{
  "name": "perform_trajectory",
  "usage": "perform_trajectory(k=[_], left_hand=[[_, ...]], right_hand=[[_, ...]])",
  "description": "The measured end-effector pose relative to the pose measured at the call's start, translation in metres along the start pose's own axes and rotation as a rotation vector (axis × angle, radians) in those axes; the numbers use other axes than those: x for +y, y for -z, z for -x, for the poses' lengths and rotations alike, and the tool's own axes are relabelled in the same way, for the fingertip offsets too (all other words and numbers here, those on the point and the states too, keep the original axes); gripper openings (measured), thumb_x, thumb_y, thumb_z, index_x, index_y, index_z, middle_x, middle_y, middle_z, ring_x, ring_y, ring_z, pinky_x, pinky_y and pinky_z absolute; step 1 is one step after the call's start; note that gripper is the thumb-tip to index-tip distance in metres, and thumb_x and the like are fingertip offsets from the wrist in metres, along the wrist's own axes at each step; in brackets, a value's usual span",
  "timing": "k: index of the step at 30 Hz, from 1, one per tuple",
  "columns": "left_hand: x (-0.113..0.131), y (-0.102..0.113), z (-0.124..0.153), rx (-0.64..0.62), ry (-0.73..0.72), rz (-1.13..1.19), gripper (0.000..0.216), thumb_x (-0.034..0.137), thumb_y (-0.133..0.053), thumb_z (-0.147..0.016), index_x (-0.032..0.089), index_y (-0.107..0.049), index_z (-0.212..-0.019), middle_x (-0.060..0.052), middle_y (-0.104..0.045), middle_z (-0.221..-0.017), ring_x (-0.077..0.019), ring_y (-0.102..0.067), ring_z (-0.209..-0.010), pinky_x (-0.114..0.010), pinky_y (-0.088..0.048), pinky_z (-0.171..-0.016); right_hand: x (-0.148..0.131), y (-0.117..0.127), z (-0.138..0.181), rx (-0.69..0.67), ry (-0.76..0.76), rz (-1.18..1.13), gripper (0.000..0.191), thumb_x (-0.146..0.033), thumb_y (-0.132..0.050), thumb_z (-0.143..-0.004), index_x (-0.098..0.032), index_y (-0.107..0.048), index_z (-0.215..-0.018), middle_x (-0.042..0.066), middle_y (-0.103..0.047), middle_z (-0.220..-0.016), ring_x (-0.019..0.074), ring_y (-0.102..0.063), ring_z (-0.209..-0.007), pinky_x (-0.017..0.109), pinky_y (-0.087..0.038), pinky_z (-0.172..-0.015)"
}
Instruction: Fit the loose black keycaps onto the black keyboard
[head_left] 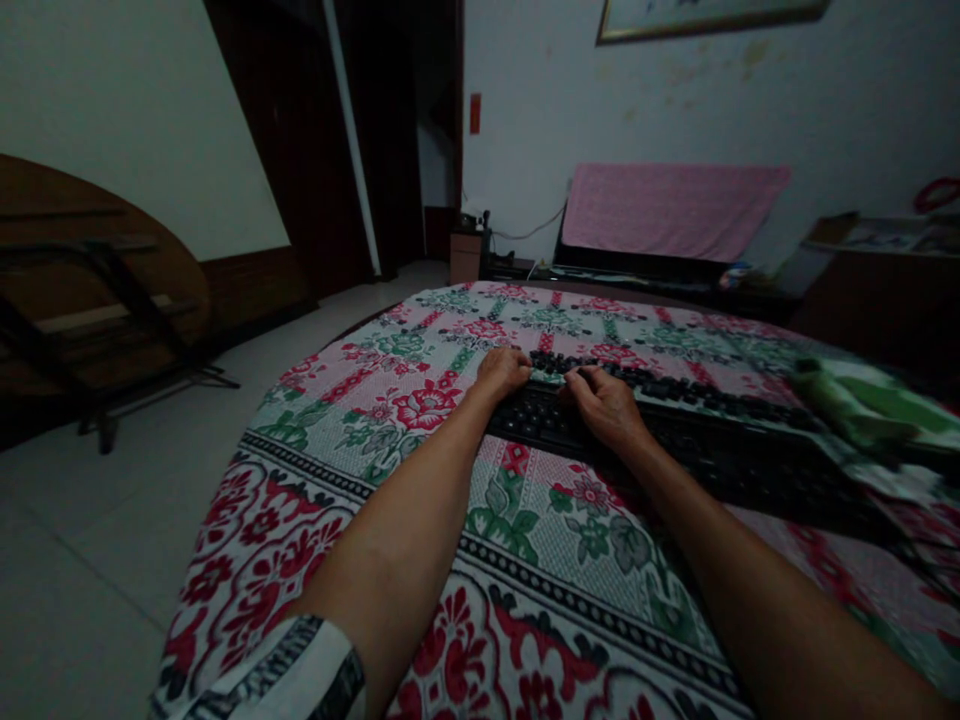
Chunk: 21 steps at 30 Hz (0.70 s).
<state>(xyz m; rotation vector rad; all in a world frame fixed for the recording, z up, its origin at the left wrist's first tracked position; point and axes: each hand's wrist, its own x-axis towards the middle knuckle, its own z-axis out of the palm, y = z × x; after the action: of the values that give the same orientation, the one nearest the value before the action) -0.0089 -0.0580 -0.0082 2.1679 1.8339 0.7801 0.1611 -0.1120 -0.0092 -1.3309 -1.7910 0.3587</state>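
Observation:
A black keyboard (697, 440) lies across a table covered by a red, green and white flowered cloth (375, 420). My left hand (501, 372) rests at the keyboard's left end, fingers curled down onto the edge and the keys. My right hand (606, 404) lies just to its right on the keys, fingers bent and pressed on the key rows. Both forearms stretch over the cloth from the near edge. The fingertips of both hands are partly hidden by the knuckles.
A green cloth (862, 405) lies on the table at the right, past the keyboard. A pink towel (667, 210) covers something against the far wall. A folded round table (90, 290) leans at the left. Pale tiled floor (97, 540) runs along the left.

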Motion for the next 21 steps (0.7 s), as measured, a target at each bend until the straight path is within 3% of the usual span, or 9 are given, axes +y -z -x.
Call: perform_trajectory(k=[6, 10, 21], left_hand=[[-0.012, -0.001, -0.006, 0.015, -0.029, 0.154, 0.028, 0.024, -0.055, -0.076, 0.023, -0.071, -0.098, 0.000, -0.071, -0.098, -0.0150, -0.062, -0.095, -0.022, -0.043, -0.090], [-0.020, 0.000, -0.009, 0.005, 0.044, 0.299, 0.026, 0.022, -0.055, -0.075, 0.024, -0.072, -0.095, 0.003, -0.071, -0.095, -0.0133, -0.062, -0.091, -0.022, -0.045, -0.085], [-0.020, -0.001, -0.008, -0.043, 0.102, 0.356, 0.025, 0.023, -0.057, -0.071, 0.022, -0.073, -0.090, 0.001, -0.072, -0.084, -0.0142, -0.062, -0.078, -0.024, -0.047, -0.075]], right_hand=[[-0.002, 0.005, -0.003, -0.008, -0.040, -0.204, 0.026, -0.040, -0.047, -0.081, -0.017, -0.059, -0.079, 0.005, -0.067, -0.069, 0.0169, -0.061, -0.064, 0.028, -0.047, -0.065], [0.000, 0.012, -0.008, 0.063, -0.103, -0.325, 0.028, -0.045, -0.051, -0.078, -0.017, -0.058, -0.078, 0.005, -0.067, -0.071, 0.0170, -0.062, -0.062, 0.029, -0.049, -0.063], [-0.003, 0.014, -0.012, 0.017, -0.032, -0.366, 0.028, -0.044, -0.052, -0.079, -0.018, -0.058, -0.082, 0.006, -0.069, -0.081, 0.0168, -0.062, -0.066, 0.028, -0.048, -0.065]])
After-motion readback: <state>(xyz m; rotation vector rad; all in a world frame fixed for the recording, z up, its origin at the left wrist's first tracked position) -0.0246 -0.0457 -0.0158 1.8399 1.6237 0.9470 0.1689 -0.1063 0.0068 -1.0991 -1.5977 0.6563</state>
